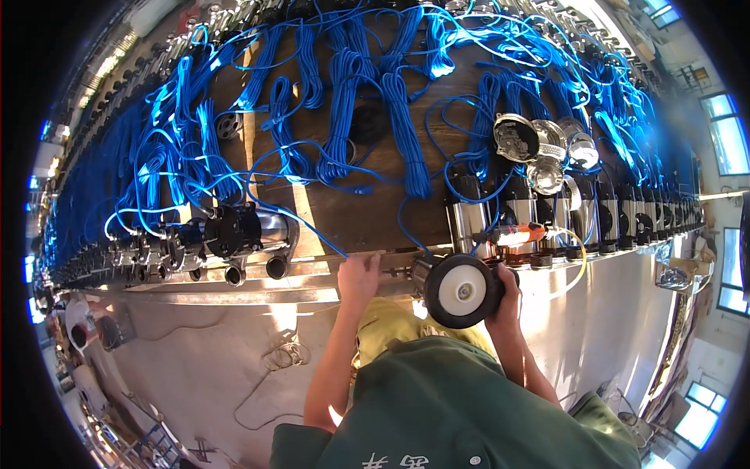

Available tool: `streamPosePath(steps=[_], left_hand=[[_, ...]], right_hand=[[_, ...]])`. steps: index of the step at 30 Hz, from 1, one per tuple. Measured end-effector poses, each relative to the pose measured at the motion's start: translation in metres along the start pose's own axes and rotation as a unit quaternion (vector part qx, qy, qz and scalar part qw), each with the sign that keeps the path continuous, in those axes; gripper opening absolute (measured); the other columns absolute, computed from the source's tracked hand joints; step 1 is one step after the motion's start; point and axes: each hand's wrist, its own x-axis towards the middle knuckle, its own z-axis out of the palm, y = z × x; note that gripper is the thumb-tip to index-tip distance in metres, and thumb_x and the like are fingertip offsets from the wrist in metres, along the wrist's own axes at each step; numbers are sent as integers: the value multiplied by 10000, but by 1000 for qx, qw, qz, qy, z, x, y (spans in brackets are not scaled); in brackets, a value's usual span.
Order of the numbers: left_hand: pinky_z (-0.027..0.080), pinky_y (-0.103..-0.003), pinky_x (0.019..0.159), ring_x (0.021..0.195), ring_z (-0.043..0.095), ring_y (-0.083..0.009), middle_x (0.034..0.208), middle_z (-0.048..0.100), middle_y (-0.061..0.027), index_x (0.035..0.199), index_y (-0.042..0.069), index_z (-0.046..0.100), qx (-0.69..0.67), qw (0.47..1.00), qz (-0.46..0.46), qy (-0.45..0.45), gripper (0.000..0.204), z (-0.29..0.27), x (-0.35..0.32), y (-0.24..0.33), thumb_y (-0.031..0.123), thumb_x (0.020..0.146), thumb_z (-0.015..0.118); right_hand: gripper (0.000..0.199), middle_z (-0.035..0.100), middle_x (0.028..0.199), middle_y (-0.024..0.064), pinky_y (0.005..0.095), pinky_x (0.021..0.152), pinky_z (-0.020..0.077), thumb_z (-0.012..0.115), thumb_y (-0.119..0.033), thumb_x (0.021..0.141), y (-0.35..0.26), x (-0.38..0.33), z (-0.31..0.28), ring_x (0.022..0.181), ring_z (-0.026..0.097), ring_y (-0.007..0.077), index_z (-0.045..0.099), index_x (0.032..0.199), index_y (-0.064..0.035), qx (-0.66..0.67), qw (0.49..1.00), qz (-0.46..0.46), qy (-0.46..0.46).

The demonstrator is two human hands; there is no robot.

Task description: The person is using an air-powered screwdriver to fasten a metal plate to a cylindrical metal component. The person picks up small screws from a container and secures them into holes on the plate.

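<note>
Right grip: right hand (pixel 506 293) wrapped around the pump (pixel 461 291), held at the worktop (pixel 375 223) edge.
Left grip: left hand (pixel 358 275) lies flat, fingers spread, on the edge rail.
Progress: finished pumps (pixel 234 234) with blue cables (pixel 344 117) fill the row; this one seems unplaced.

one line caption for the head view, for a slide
Right hand grips a black-and-white round pump end; left hand rests on the workbench edge.

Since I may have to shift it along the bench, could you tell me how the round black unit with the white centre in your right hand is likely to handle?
The round black unit looks like metal and solid, so probably heavy for its size. Its circular body would likely roll if laid on its side. The right hand wraps its rim, which suggests a firm grip suits it.
</note>
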Motion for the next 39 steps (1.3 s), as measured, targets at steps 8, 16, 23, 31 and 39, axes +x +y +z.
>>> streamPosePath(steps=[8, 16, 23, 31, 39], left_hand=[[530, -463, 798, 907, 639, -426, 942, 664, -250, 855, -16, 668, 133, 991, -26, 13, 392, 87, 86, 47, 356, 753, 741], [511, -282, 397, 451, 613, -193, 631, 633, -147, 764, -61, 589, -345, 932, -56, 100, 177, 69, 96, 67, 88, 860, 605], [507, -298, 439, 516, 633, -178, 632, 647, -121, 803, -35, 641, -146, 987, -6, 66, 220, 6, 130, 73, 152, 904, 586], [523, -436, 680, 810, 632, -376, 882, 643, -183, 885, 36, 662, 225, 916, 270, 192, 192, -22, 181, 125, 221, 831, 656], [517, -443, 851, 1063, 535, -374, 1169, 529, -192, 943, 22, 679, 370, 889, 176, 204, 322, -5, 245, 145, 224, 705, 756]], right_hand=[[225, 585, 781, 16, 250, 628, 476, 642, -271, 856, -13, -22, 18, 697, 571, 110, 588, 923, -63, -52, 998, 19, -5], [247, 658, 872, 107, 277, 759, 509, 698, -161, 810, -32, -15, 14, 787, 633, 169, 626, 944, 34, -52, 996, 71, -22], [198, 609, 793, 54, 253, 658, 470, 694, -165, 813, -26, -4, 11, 710, 572, 129, 623, 892, 2, 8, 998, 63, 24], [238, 603, 779, 32, 244, 637, 462, 675, -221, 845, -27, -1, 4, 689, 555, 112, 627, 928, -3, -8, 999, 41, -15], [473, 626, 999, 23, 242, 678, 452, 695, -271, 850, -32, -18, -27, 891, 554, 95, 553, 1234, -32, -245, 966, -62, -51]])
